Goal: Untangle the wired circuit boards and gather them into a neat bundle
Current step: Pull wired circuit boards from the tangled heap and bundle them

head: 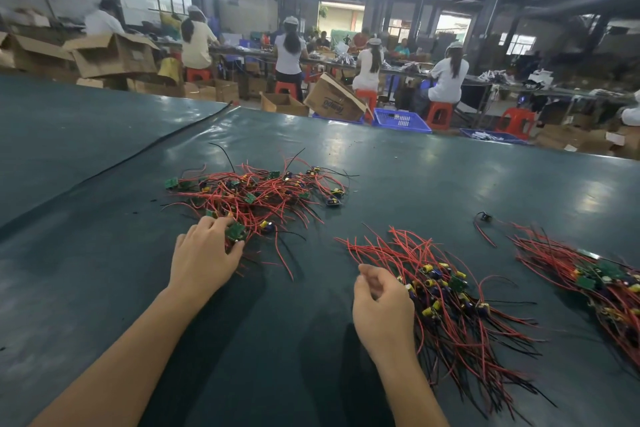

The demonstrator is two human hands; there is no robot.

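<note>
The left hand (204,253) pinches a green board (236,231) at the near edge of the tangled pile (256,191) on the worktop (398,163), the right hand (381,302) hangs loosely curled, apparently empty, beside the sorted bundle (450,298), and a hasty pull could snag neighbouring wires.

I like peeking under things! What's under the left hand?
The left hand holds a green board at the near edge of the tangled pile. Red wires poke out beside its fingers. Whatever lies beneath the palm is covered.
</note>
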